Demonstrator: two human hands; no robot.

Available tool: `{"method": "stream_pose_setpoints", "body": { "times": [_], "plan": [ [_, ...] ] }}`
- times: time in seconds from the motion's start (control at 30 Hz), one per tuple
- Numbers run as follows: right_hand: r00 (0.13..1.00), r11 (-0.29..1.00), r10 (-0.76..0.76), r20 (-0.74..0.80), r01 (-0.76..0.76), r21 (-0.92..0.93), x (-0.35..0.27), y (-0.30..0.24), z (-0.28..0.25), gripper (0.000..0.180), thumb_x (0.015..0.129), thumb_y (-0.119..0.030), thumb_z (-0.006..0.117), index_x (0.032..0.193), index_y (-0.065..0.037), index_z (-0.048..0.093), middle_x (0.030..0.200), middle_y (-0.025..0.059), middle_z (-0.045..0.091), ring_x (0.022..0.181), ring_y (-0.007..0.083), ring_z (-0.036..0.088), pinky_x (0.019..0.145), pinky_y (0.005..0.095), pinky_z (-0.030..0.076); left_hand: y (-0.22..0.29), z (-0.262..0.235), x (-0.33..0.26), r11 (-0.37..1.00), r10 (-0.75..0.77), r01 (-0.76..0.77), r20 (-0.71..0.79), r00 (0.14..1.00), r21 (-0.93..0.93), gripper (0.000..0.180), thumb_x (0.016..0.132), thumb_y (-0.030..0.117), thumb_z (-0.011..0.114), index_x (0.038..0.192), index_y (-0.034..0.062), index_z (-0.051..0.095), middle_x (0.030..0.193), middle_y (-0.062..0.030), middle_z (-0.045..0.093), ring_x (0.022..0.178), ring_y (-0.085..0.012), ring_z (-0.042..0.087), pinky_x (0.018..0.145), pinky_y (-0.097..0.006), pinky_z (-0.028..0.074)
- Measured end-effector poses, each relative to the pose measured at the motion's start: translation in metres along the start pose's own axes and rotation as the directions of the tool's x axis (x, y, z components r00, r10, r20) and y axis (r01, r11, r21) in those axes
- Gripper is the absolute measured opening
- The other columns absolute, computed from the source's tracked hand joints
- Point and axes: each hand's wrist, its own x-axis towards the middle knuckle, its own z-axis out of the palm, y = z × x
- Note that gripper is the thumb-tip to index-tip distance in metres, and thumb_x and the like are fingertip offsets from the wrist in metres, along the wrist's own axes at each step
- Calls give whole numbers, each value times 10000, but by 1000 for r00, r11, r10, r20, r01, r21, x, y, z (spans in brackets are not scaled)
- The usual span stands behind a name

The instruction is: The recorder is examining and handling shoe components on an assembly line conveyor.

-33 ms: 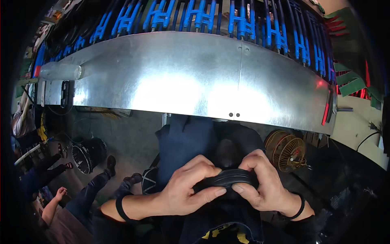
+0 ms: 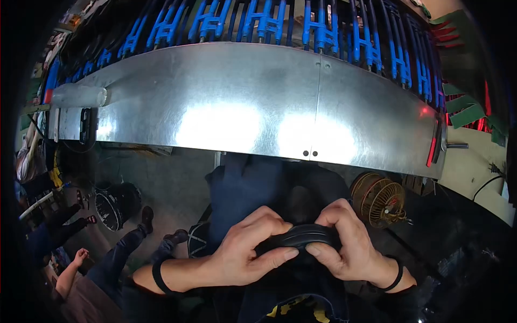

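Observation:
Over my lap, both hands grip a black, curved, rubber-looking piece with ridges along its length (image 2: 306, 234), like a small tyre seen edge-on. My left hand (image 2: 253, 245) is closed on its left end, the thumb along the near side and the fingers over the top. At the other end my right hand (image 2: 347, 239) closes round it the same way, thumb tip on the near face. The thumbs are a short way apart. Its underside and its ends, inside my palms, are hidden, and its full shape is lost against dark clothing.
A shiny metal bench (image 2: 215, 81) crosses in front of me, with blue forked metal frames (image 2: 264, 24) lined up behind it. On its left lie a clear bottle (image 2: 81, 95) and a dark phone-like object (image 2: 86, 125). A wire-caged fan (image 2: 379, 199) stands right, a black bucket (image 2: 118, 206) left, near a seated person (image 2: 89, 290).

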Motion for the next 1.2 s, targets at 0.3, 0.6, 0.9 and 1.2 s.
{"method": "stream_pose_setpoints", "body": {
  "times": [0.3, 0.6, 0.9, 1.2],
  "plan": [
    [980, 970, 15, -199, -63, -235, -1, 9, 15, 461, 821, -203, 783, 1129, -11, 499, 1027, 200, 494, 870, 350, 578, 671, 422, 521, 6, -9, 14, 834, 126, -135, 54, 991, 535, 338, 826, 143, 746, 1090, -27, 621, 1085, -148, 602, 972, -337, 571, 841, -396, 473],
    [967, 831, -250, -55, 243, 500, -52, -15, 37, 571, 879, -392, 678, 1280, 3, 585, 1489, 309, 277, 1320, 388, 397, 1110, 450, 308, 26, 15, -46, 929, 362, -366, 73, 930, 55, 683, 681, 276, 892, 1231, 6, 590, 1349, -204, 486, 1198, -341, 507, 993, -416, 426],
    [856, 818, -313, -412, 463, 341, -81, -19, 72, 699, 1003, -598, 313, 1226, -5, 608, 1429, 287, 370, 1301, 383, 419, 1082, 487, 333, 16, 62, -46, 937, 348, -340, 149, 926, -74, 741, 971, 566, 442, 1416, -26, 436, 1536, -275, 261, 1438, -378, 270, 1160, -492, 233],
    [637, 711, -266, -724, 637, 299, -45, -71, 6, 722, 990, -519, 486, 1481, -16, 320, 1455, 223, 418, 1374, 329, 390, 1149, 488, 285, 82, 1, -18, 736, 627, -663, -233, 744, -136, 772, 945, 445, 531, 1517, 15, 242, 1541, -225, 336, 1437, -353, 296, 1168, -470, 270]
  ]
}}
